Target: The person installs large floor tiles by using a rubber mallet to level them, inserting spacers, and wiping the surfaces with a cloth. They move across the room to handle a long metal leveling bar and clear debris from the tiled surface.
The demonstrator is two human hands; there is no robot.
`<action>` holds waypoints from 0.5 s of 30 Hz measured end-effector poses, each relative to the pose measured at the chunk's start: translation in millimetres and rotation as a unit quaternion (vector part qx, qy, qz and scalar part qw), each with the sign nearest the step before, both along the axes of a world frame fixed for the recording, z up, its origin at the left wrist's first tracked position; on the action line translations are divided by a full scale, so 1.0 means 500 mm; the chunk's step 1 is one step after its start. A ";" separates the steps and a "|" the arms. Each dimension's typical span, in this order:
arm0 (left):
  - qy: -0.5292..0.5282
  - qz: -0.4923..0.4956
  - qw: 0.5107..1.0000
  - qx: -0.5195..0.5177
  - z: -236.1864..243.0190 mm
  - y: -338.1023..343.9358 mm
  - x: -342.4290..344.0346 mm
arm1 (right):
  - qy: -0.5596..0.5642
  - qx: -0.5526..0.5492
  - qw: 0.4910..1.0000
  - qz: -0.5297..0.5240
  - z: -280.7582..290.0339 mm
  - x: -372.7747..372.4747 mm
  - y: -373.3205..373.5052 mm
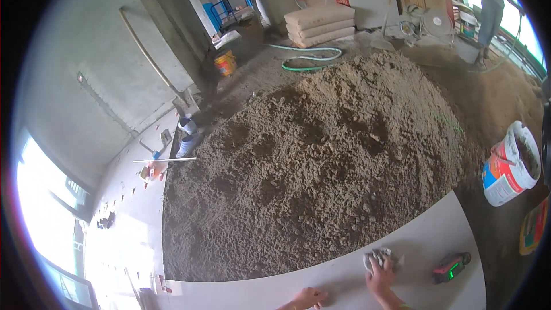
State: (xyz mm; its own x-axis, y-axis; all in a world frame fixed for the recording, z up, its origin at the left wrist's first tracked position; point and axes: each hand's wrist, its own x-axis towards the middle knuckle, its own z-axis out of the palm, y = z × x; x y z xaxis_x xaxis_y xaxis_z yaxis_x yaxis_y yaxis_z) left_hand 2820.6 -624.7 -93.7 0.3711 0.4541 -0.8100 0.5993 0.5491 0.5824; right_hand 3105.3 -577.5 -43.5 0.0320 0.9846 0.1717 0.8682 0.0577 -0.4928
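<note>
My right hand (pixel 381 275) presses a crumpled grey rag (pixel 376 257) onto a large white floor tile (pixel 419 241) at the lower edge of the head view, close to the edge of a big sand pile (pixel 321 155). My left hand (pixel 310 297) rests flat on the same tile, a little to the left, with nothing in it. A small red and black laser level (pixel 451 267) with a green light stands on the tile to the right of my right hand.
A white bucket with sandy mix (pixel 511 163) stands at the right. Stacked cement bags (pixel 320 24), a green hose (pixel 310 57) and an orange bucket (pixel 225 62) lie beyond the pile. Tools and tile spacers sit on laid tiles (pixel 138 195) at the left. A person stands far right.
</note>
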 end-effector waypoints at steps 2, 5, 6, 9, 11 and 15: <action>-0.010 0.003 0.996 0.088 0.005 0.007 0.020 | 0.026 0.028 0.999 -0.028 -0.014 -0.029 0.053; -0.028 0.129 0.865 0.484 0.126 0.029 0.084 | 0.280 -0.109 0.944 -0.135 -0.003 -0.075 0.039; -0.033 0.132 0.862 0.488 0.152 0.041 0.097 | 0.489 -0.210 0.839 -0.117 0.008 -0.081 0.016; -0.089 0.017 0.938 0.335 0.249 0.085 0.143 | 0.711 -0.364 0.577 -0.171 0.037 -0.073 -0.039; -0.111 -0.052 0.986 0.113 0.254 0.078 0.165 | 0.698 -0.375 0.583 -0.183 0.044 -0.061 -0.078; -0.025 -0.285 0.748 0.599 -0.027 -0.010 0.196 | 0.631 -0.345 0.657 -0.225 0.077 -0.015 -0.167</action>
State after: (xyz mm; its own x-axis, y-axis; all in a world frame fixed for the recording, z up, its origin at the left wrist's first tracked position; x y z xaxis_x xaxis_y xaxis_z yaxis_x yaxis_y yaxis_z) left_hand 2918.3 -629.7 -107.3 0.7965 0.6003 0.0722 0.4990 -0.7200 0.4823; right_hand 3097.9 -660.9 -5.0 0.0358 0.6563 -0.7536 -0.4051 -0.6799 -0.6113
